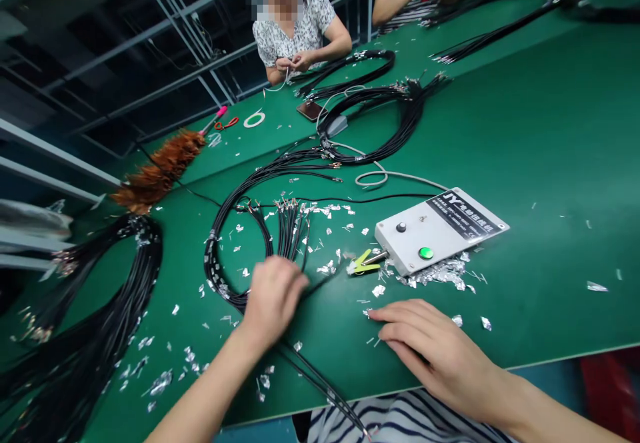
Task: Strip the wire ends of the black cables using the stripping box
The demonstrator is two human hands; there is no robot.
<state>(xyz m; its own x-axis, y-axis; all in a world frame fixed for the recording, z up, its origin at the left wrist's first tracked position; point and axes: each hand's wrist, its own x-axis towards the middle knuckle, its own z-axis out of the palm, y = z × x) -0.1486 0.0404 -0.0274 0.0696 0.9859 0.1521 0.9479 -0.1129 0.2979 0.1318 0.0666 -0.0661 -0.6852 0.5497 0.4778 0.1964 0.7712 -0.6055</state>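
My left hand [277, 300] is closed, fingers curled round a black cable [320, 284] that runs right toward a yellow-green clip [365, 263]. Whether the clip grips the cable end is blurred. The clip sits on a metal shaft of a light grey box [425, 230] with a black knob and a lit green button. Under and beside my left hand lies a coiled bundle of black cables [213, 256], many ends stripped. My right hand [433, 343] hovers low over the table with fingers stretched out, its fingertips close to a small foil scrap [367, 312].
Foil scraps [440, 273] litter the green table [550, 163]. More black cable bundles lie at the left [135, 270] and farther back [410, 123]. A brown feather duster [165, 166], orange scissors [227, 123], a tape roll [254, 120] and a phone [311, 110] are at the back. Two people sit opposite.
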